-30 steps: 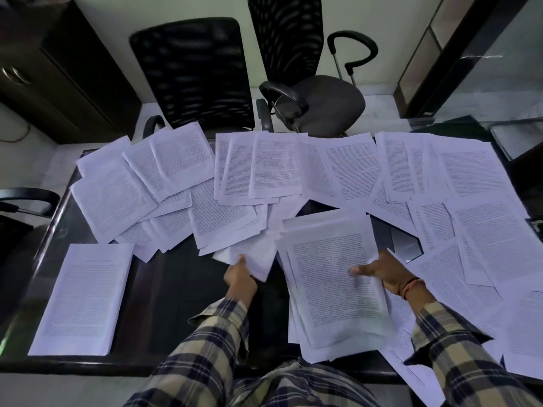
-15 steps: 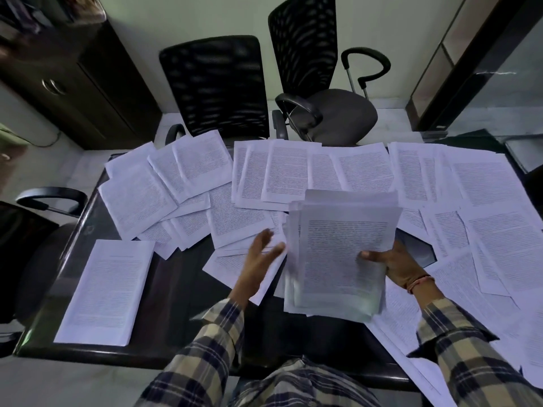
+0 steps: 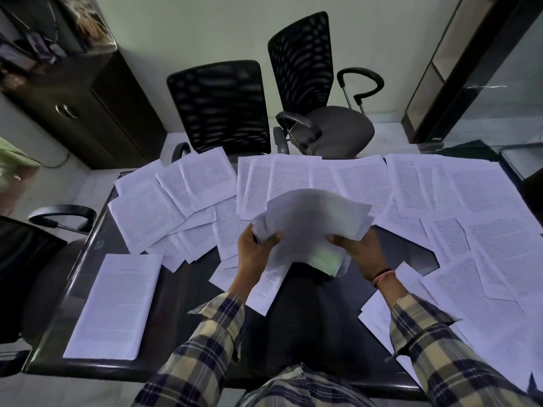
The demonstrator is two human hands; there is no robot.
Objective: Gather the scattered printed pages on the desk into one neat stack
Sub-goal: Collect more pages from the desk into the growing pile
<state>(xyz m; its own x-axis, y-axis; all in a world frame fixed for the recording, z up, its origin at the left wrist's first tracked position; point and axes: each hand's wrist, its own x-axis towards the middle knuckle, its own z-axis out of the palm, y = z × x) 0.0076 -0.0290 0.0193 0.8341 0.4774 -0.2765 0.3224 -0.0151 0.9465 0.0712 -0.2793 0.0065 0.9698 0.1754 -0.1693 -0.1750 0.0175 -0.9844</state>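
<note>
At the centre of the frame, the left hand [image 3: 255, 251] and right hand [image 3: 362, 253] grip the two sides of a blurred bundle of white printed pages [image 3: 313, 227], lifted above the dark glossy desk [image 3: 188, 292]. Loose white printed sheets [image 3: 476, 201] lie across the desk's far and right parts.

Matt white paper pages [image 3: 458, 189] lie on a glossy dark tabletop [image 3: 182, 292], behind it black mesh-backed chairs [image 3: 220, 107] with shiny metal armrests.
</note>
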